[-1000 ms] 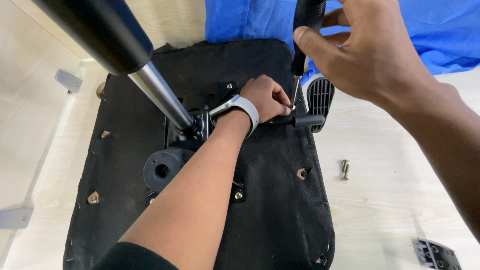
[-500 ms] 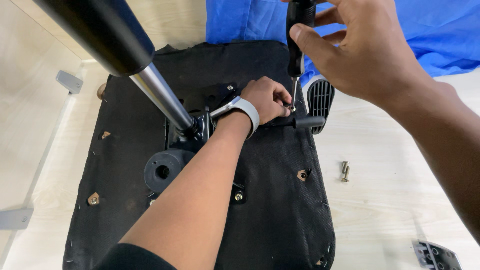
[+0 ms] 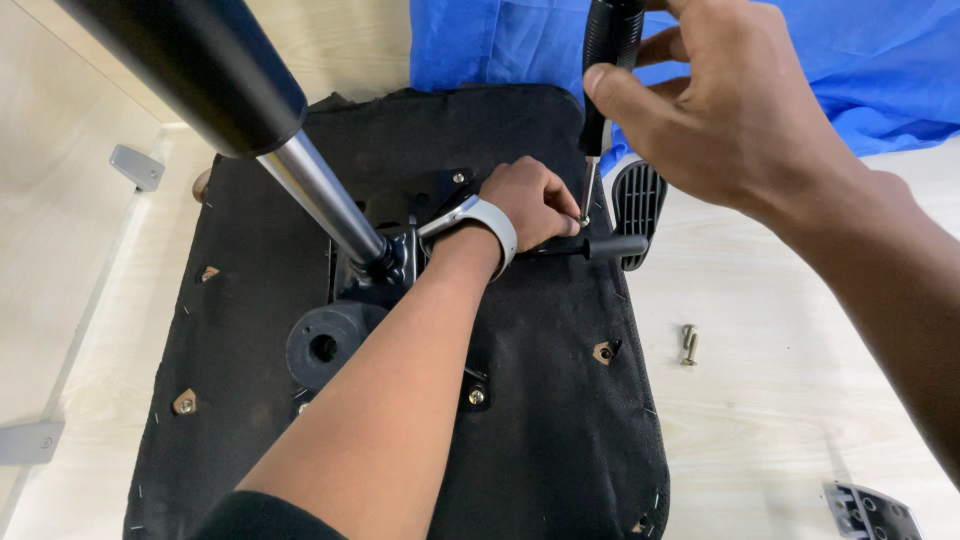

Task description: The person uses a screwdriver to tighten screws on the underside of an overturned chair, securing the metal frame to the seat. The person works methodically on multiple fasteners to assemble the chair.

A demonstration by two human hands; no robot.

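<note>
Overhead, the right hand (image 3: 730,120) grips a black-handled screwdriver (image 3: 605,70) upright, fingers wrapped round it. Below, the left hand (image 3: 535,200) curls closed, pinching at its tip over the upturned black chair seat (image 3: 560,420) on a pale wooden floor (image 3: 780,400).

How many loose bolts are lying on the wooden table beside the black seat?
2: both loose bolts lie side by side on the table, right of the seat. Others may be hidden under the arms.

No packages, labels, signs — no screens
</note>
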